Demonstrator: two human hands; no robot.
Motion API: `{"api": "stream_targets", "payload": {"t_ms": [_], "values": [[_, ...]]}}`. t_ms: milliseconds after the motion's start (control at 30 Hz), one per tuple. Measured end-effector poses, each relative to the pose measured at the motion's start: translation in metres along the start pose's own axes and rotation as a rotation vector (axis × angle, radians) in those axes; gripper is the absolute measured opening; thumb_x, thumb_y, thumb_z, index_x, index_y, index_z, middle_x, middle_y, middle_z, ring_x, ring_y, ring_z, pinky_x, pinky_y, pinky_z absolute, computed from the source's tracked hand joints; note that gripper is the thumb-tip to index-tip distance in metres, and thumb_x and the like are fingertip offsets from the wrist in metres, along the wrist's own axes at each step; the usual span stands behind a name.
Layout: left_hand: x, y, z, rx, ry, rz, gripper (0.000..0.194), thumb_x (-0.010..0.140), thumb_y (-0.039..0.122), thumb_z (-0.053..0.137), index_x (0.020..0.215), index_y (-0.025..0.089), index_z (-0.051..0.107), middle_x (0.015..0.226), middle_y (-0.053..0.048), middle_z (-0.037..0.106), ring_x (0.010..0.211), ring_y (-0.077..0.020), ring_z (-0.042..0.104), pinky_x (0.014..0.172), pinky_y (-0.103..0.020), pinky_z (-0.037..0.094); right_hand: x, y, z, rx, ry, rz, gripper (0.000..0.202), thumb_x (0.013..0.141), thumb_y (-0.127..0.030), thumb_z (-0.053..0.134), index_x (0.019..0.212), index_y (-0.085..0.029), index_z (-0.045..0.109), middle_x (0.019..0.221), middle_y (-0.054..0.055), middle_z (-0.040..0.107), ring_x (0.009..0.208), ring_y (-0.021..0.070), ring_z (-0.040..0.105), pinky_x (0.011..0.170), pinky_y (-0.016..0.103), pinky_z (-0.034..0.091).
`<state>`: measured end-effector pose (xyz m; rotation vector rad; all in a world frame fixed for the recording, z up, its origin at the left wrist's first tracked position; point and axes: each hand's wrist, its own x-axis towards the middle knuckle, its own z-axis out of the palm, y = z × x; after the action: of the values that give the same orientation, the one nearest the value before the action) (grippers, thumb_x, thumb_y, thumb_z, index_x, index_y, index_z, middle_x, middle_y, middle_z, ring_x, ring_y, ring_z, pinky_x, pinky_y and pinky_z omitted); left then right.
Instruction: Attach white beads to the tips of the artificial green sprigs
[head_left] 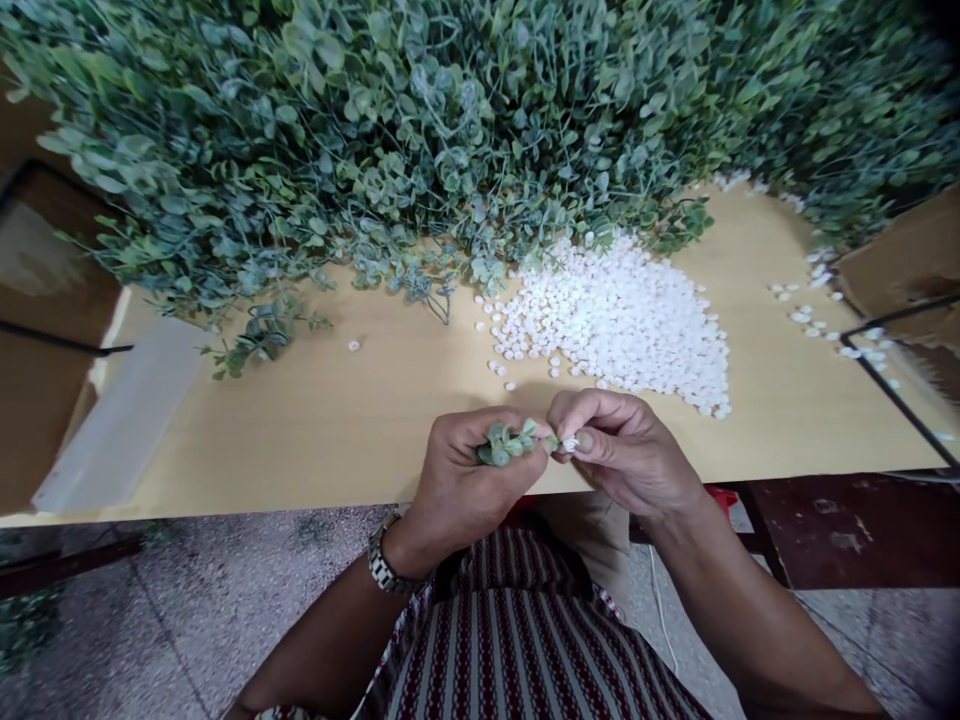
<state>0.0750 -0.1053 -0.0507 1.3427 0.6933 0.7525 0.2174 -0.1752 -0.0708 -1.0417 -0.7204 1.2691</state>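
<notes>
My left hand is closed around a small green leafy sprig, whose leaves stick out between thumb and fingers. Between the thumb and forefinger of my right hand is pinched a small white bead-like piece. That piece is at the tip of the sprig, where both hands meet over the table's near edge; whether it sits on the stem I cannot tell. Just beyond my right hand spreads a pile of similar white pieces.
A large mass of artificial greenery covers the back of the table. A loose sprig and a translucent strip lie at left. Cardboard with black wire frames stands at both sides; stray white pieces lie near the right cardboard.
</notes>
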Motion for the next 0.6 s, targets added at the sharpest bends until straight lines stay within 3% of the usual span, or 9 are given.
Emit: {"api": "stream_targets", "payload": {"t_ms": [300, 433, 600], "values": [[0.000, 0.000, -0.006, 0.110, -0.068, -0.003, 0.007, 0.067, 0.014, 0.066, 0.061, 0.016, 0.069, 0.050, 0.003, 0.052, 0.046, -0.0060, 0.040, 0.044, -0.017, 0.034, -0.001, 0.000, -0.002, -0.016, -0.045, 0.002, 0.008, 0.068, -0.024, 0.075, 0.069, -0.019, 0.070, 0.062, -0.002, 0.059, 0.057, 0.0083, 0.050, 0.056, 0.024, 0.038], [0.000, 0.000, -0.007, 0.164, -0.117, 0.029, 0.015, 0.071, 0.016, 0.064, 0.056, 0.014, 0.066, 0.049, 0.003, 0.048, 0.046, -0.0059, 0.038, 0.044, -0.017, 0.032, -0.001, 0.001, -0.004, -0.049, -0.065, 0.003, 0.008, 0.070, -0.024, 0.074, 0.070, -0.018, 0.070, 0.064, -0.001, 0.059, 0.058, 0.0084, 0.050, 0.056, 0.024, 0.038], [0.002, -0.002, -0.011, 0.205, -0.193, 0.109, 0.019, 0.073, 0.016, 0.062, 0.054, 0.013, 0.061, 0.052, 0.001, 0.052, 0.049, -0.0074, 0.042, 0.048, -0.020, 0.036, -0.002, 0.004, -0.010, -0.086, -0.115, 0.009, 0.010, 0.072, -0.026, 0.073, 0.074, -0.018, 0.068, 0.065, 0.000, 0.057, 0.059, 0.0088, 0.049, 0.054, 0.024, 0.037]]}}
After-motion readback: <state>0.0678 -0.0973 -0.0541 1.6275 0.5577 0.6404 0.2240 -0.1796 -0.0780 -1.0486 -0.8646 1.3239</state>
